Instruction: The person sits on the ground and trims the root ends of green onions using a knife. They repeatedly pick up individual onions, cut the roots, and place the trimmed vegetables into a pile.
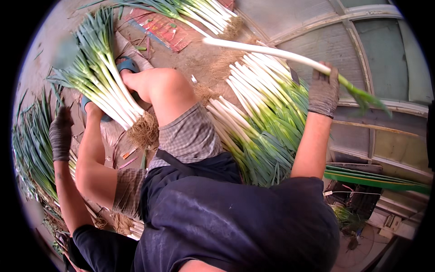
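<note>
In a knitted work glove, my right hand [324, 86] is closed on the green part of a long leek or large green onion [265, 50], its white end pointing left over the piles. At the far left is my gloved left hand [62, 132], beside a heap of dark green leek leaves [32, 136]; what it holds, if anything, cannot be made out. A bunch of leeks [112, 81] with brown roots [144, 131] lies in front of my knees. To the right of my thigh lie more white-stemmed leeks [268, 88], roots towards the upper left.
Another leek bunch [204, 13] lies at the top, near a flattened red printed sheet [163, 29]. Framed panes [323, 44] border the right side. A green strip-like object [373, 178] and a wire fan guard [357, 243] are at the lower right. Plant scraps litter the floor.
</note>
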Action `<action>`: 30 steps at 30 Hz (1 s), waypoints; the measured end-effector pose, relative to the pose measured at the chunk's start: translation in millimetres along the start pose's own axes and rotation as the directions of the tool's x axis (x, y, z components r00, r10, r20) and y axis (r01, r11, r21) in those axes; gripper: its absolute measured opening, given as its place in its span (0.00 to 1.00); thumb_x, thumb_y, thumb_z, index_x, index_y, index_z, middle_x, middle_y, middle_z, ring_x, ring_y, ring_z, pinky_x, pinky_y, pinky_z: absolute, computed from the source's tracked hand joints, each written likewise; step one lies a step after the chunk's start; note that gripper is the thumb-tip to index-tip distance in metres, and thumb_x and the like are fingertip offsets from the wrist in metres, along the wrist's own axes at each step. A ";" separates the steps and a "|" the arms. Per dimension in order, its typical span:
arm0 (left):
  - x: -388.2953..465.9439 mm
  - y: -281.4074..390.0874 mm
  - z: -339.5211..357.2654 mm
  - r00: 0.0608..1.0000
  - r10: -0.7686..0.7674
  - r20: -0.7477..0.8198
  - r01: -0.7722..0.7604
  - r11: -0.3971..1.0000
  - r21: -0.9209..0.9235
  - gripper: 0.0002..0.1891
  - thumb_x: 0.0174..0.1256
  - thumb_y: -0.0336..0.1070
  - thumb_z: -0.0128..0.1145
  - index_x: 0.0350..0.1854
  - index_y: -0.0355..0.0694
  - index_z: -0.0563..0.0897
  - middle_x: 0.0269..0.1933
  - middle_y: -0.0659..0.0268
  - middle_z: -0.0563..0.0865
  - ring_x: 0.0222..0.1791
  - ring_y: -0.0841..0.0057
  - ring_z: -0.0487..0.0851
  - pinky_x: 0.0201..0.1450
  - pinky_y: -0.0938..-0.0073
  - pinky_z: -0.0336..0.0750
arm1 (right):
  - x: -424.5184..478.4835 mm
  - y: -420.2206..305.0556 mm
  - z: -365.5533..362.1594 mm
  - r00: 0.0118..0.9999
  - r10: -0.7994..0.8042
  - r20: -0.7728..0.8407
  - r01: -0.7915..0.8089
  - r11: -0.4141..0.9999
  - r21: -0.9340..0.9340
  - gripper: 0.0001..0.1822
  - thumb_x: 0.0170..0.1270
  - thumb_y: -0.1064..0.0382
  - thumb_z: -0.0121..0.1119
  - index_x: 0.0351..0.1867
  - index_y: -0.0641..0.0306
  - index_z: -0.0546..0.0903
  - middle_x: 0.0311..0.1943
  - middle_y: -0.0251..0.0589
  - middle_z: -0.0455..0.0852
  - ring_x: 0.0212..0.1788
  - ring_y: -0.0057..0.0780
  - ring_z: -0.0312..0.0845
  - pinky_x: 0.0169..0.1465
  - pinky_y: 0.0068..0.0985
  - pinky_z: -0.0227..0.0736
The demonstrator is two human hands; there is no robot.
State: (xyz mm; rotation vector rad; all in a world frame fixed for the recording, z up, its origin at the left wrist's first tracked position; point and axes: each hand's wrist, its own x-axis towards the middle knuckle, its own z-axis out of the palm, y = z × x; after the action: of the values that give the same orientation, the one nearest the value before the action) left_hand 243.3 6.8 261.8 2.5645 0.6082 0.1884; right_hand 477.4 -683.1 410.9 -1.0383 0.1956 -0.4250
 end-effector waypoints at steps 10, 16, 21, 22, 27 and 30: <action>-210.8 -257.1 -27.7 0.768 -0.637 0.065 0.635 0.744 -0.208 0.14 0.72 0.43 0.59 0.49 0.39 0.85 0.33 0.68 0.83 0.29 0.80 0.77 0.31 0.74 0.72 | 82.5 116.7 -263.9 0.742 0.380 -0.552 -0.507 0.857 -0.092 0.23 0.78 0.51 0.50 0.63 0.65 0.70 0.62 0.48 0.75 0.66 0.42 0.72 0.73 0.50 0.65; -418.6 -226.4 77.7 0.669 -0.723 0.173 0.741 0.627 -0.243 0.12 0.64 0.33 0.61 0.46 0.35 0.88 0.35 0.67 0.89 0.30 0.73 0.83 0.33 0.69 0.78 | -11.4 244.0 -170.6 0.564 0.782 -0.265 -0.723 0.313 -0.616 0.30 0.74 0.47 0.54 0.71 0.60 0.65 0.68 0.54 0.73 0.65 0.48 0.74 0.66 0.49 0.69; -489.5 -109.0 116.3 0.258 -0.899 0.355 0.842 0.389 0.373 0.20 0.59 0.46 0.56 0.41 0.33 0.88 0.38 0.46 0.89 0.41 0.52 0.88 0.42 0.51 0.79 | -56.7 293.4 -20.9 0.458 0.869 0.190 -0.347 0.371 -0.861 0.20 0.70 0.48 0.56 0.55 0.57 0.80 0.41 0.35 0.84 0.40 0.29 0.80 0.48 0.28 0.78; -492.4 -90.2 125.2 0.381 -0.870 0.313 0.862 0.456 0.220 0.21 0.60 0.48 0.55 0.41 0.33 0.88 0.41 0.45 0.89 0.42 0.51 0.88 0.46 0.51 0.78 | -57.2 281.5 2.4 0.411 0.887 0.208 -0.250 0.330 -0.910 0.22 0.70 0.50 0.57 0.59 0.57 0.79 0.42 0.34 0.86 0.40 0.24 0.81 0.45 0.23 0.78; -447.4 -116.4 138.3 0.307 -0.907 0.288 0.928 0.352 0.119 0.20 0.66 0.48 0.52 0.47 0.37 0.86 0.50 0.44 0.86 0.54 0.48 0.83 0.59 0.55 0.76 | -48.7 254.8 141.1 0.621 0.706 0.340 -0.079 0.488 -0.869 0.29 0.72 0.50 0.60 0.68 0.61 0.72 0.53 0.38 0.84 0.51 0.25 0.81 0.56 0.25 0.75; -436.8 -156.1 115.6 0.238 -0.953 0.187 0.971 0.233 -0.050 0.18 0.68 0.48 0.54 0.48 0.39 0.85 0.49 0.46 0.87 0.53 0.50 0.84 0.59 0.57 0.76 | -75.9 279.5 233.1 0.523 0.744 0.416 0.063 0.452 -0.890 0.29 0.73 0.51 0.59 0.70 0.62 0.71 0.57 0.40 0.81 0.55 0.28 0.80 0.61 0.26 0.74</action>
State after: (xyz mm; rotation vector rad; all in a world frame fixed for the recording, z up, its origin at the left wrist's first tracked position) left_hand -178.3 -120.0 75.4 1.5340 1.9237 -0.3556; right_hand 560.7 -344.3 282.4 -2.0099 -0.2100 0.7369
